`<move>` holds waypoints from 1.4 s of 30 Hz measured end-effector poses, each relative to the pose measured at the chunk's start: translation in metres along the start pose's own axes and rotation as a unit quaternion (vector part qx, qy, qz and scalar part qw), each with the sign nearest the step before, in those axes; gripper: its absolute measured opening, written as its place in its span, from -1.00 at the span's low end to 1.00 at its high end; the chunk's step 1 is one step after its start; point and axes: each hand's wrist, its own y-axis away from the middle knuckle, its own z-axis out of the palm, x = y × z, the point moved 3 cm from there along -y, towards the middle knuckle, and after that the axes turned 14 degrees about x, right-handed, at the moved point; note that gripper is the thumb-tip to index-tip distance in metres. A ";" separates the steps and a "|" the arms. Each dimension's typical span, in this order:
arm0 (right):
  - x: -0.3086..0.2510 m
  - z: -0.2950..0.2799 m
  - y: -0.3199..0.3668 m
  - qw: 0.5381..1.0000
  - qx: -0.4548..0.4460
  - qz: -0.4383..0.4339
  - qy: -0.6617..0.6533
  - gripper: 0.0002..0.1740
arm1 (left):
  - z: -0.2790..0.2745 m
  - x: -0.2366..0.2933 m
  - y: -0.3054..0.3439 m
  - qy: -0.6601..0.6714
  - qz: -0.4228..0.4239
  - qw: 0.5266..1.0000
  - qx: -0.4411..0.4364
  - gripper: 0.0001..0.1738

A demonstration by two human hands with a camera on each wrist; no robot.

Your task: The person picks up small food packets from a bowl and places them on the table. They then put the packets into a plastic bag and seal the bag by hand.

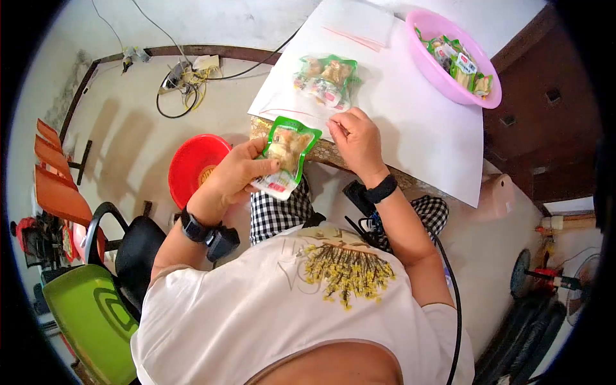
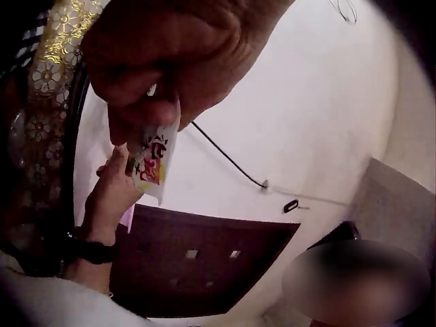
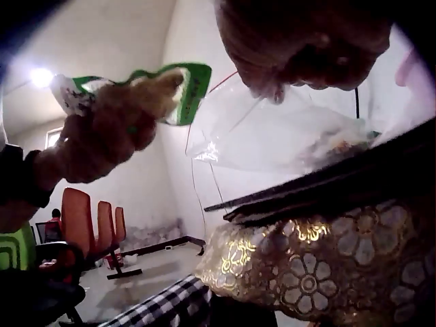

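A green-edged snack packet is gripped by the left hand, thumb across its front; the right wrist view also shows the packet in the left hand. The right hand pinches the edge of a clear plastic bag lying on the white table top. Inside that bag are packets. In the right wrist view the right hand holds the clear bag raised at its mouth. The left wrist view shows the left hand close up.
A pink basin with several packets stands at the table's back right. Another clear bag with a red strip lies at the back. A red basin is on the left, near a black chair and a green one.
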 end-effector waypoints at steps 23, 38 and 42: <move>-0.034 0.004 -0.016 0.992 0.026 -0.117 0.027 -0.91 | 0.040 0.042 -0.120 -0.100 0.138 0.980 0.106 -0.36; -0.028 0.015 -0.003 0.989 -0.015 -0.143 0.046 -0.91 | 0.046 0.020 -0.159 -0.202 0.334 0.918 0.066 -0.73; -0.027 0.016 -0.003 0.988 -0.011 -0.148 0.050 -0.85 | 0.024 0.006 -0.182 -0.287 0.437 0.852 0.004 -0.66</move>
